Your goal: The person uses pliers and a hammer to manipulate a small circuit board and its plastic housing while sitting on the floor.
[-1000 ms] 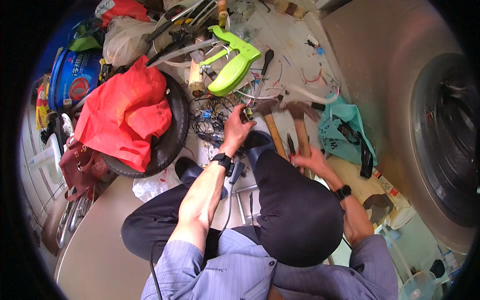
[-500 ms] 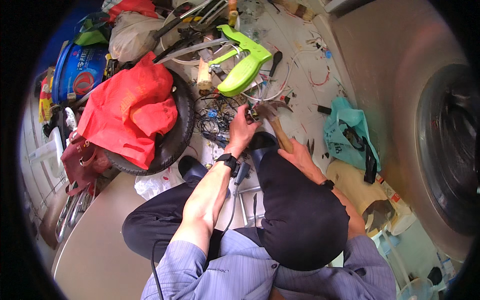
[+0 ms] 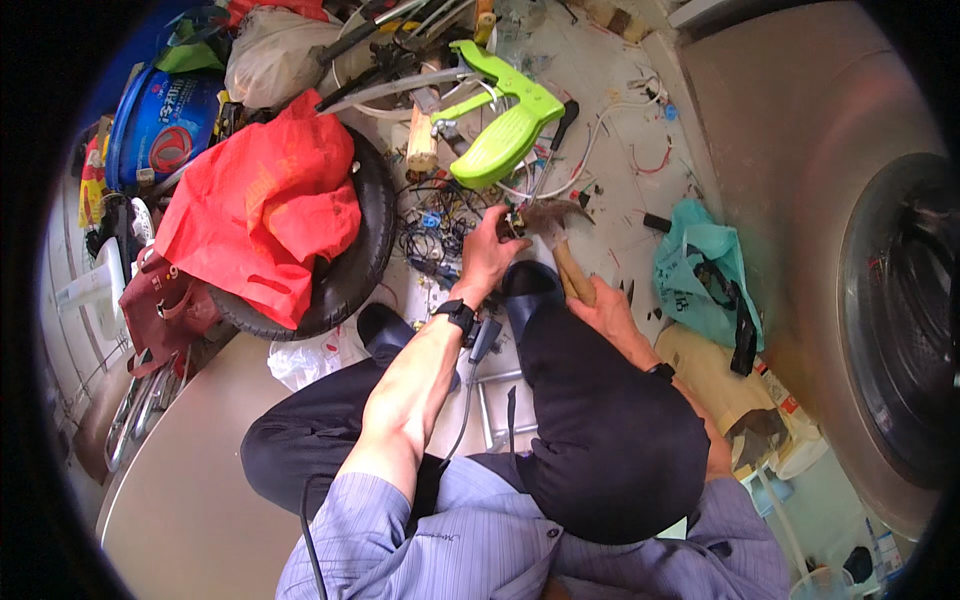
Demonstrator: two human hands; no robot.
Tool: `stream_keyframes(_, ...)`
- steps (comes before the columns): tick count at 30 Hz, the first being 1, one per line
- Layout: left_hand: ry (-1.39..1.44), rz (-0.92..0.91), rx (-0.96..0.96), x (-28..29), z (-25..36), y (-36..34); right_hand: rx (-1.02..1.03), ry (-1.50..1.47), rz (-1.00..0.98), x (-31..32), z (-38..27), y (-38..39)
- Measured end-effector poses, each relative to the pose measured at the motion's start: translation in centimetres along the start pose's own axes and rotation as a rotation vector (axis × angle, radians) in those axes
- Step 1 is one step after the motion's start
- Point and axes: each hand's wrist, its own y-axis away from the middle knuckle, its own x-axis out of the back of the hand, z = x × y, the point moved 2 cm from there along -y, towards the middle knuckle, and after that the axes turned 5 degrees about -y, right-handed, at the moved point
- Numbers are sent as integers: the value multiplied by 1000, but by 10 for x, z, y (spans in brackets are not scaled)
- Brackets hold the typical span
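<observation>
My right hand (image 3: pixel 603 312) is closed round the wooden handle of a claw hammer (image 3: pixel 572 272). The hammer's metal head lies low over the floor, right beside the fingers of my left hand (image 3: pixel 484 256). Those left fingers pinch a small dark piece with a brassy or pale part (image 3: pixel 515 222); its kind is too small to make out. Between my left hand and the tyre lies a tangle of black wires (image 3: pixel 430 225). Just beyond the hammer is a screwdriver with a black handle (image 3: pixel 565 122), and a lime-green handsaw (image 3: pixel 505 130) rests to its left.
A red cloth bag (image 3: pixel 265 210) covers a black tyre (image 3: pixel 375 200) at the left, near a blue bucket (image 3: pixel 160 125). On the right are a teal plastic bag (image 3: pixel 690 245) and a large metal drum-door appliance (image 3: pixel 800 130). My slippered foot (image 3: pixel 530 282) is close under the hammer.
The whole view has shifted slightly, moving the floor things a little right and up in the picture. Both hands keep their grips, and the hammer head stays beside my left fingers.
</observation>
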Motion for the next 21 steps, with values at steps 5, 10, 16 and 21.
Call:
stream_keyframes(5,-70,25,-22,0,-12,2,76,-85,70,8,-29,6)
stream_keyframes(10,-25,7,-4,0,-10,3,8,81,-23,-3,-3,7)
stream_keyframes(16,-72,36,-33,3,-1,5,78,-26,110,12,-27,11)
stream_keyframes(21,576,-176,195,4,17,7,-36,-114,119,15,-5,25)
